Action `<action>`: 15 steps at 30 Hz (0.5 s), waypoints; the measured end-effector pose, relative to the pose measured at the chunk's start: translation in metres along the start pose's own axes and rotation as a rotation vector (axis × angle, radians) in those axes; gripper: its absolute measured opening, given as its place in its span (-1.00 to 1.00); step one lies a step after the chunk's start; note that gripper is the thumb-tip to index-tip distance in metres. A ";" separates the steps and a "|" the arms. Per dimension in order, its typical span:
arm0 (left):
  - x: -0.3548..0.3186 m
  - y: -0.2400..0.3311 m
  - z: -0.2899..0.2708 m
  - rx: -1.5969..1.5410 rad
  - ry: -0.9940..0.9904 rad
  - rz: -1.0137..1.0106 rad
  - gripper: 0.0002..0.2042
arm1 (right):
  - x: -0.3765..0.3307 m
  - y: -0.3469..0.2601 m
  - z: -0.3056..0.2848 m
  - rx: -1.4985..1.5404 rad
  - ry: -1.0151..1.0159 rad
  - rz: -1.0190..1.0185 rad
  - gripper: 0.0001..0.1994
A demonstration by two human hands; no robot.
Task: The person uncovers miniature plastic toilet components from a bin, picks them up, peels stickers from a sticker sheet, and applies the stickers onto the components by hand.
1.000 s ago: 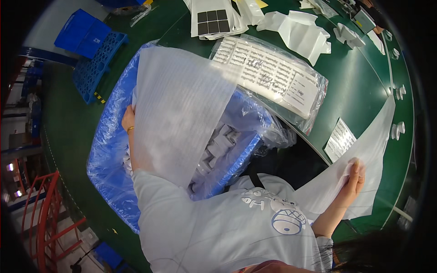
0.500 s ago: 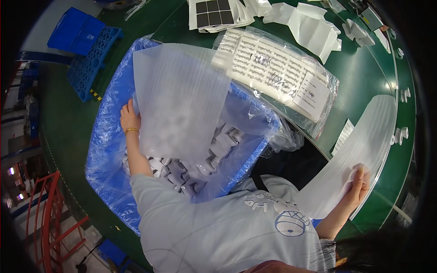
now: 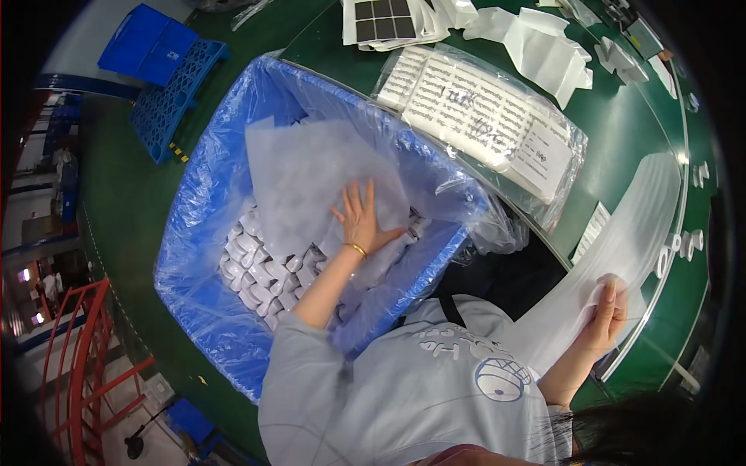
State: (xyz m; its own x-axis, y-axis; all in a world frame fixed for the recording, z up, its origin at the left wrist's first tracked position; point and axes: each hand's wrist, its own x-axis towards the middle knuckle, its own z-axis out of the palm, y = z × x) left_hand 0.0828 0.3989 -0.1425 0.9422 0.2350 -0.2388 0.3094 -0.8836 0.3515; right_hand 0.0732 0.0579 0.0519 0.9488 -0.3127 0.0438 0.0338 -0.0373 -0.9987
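Observation:
My left hand (image 3: 362, 220) lies with its fingers spread on a translucent white foam sheet (image 3: 299, 182) inside a bin lined with blue plastic (image 3: 194, 311). Beneath and around the sheet are many small white curved parts (image 3: 252, 264), some still uncovered at the near left. Off to the right, my right hand (image 3: 606, 320) pinches another long foam sheet (image 3: 622, 210) between thumb and fingers. That sheet curves from beside my body up over the green table.
A clear bag of printed white packets (image 3: 474, 116) lies on the green table (image 3: 614, 147), with crumpled white paper (image 3: 544, 50) and dark-squared sheets (image 3: 381, 23) behind. White spool-like parts (image 3: 688, 245) sit at the right. A blue crate (image 3: 148, 43) rests on a blue pallet (image 3: 175, 101) at far left.
My left hand has moved from the bin's left side to the right, onto the foam sheet. The sheet has dropped lower over the parts. My right hand still holds its sheet.

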 end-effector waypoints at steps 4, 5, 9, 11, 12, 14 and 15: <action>0.004 -0.026 0.034 0.177 -0.180 0.173 -0.03 | -0.002 0.004 -0.014 -0.027 0.037 -0.052 -0.81; 0.004 -0.028 0.038 0.175 -0.176 0.171 -0.03 | 0.000 0.003 -0.019 -0.010 0.018 -0.046 -0.81; -0.001 -0.036 0.033 0.172 -0.270 0.409 -0.18 | -0.004 0.007 -0.021 0.012 0.085 -0.021 -0.81; 0.000 -0.043 0.028 0.150 -0.257 0.478 -0.23 | -0.005 0.006 -0.016 0.006 0.064 -0.016 -0.81; 0.000 -0.048 0.024 0.108 -0.225 0.532 -0.33 | -0.004 0.006 -0.017 0.008 0.064 -0.014 -0.81; 0.004 -0.059 0.019 0.066 -0.196 0.584 -0.42 | -0.003 0.009 -0.019 0.010 0.038 -0.007 -0.82; 0.008 -0.064 0.016 -0.052 -0.014 0.469 -0.52 | -0.003 0.008 -0.018 0.010 0.041 -0.006 -0.82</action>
State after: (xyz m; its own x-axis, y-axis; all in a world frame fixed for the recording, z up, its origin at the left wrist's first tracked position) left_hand 0.0689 0.4507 -0.1812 0.9802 -0.1901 -0.0555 -0.1424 -0.8715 0.4693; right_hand 0.0653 0.0413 0.0444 0.9349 -0.3513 0.0506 0.0428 -0.0298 -0.9986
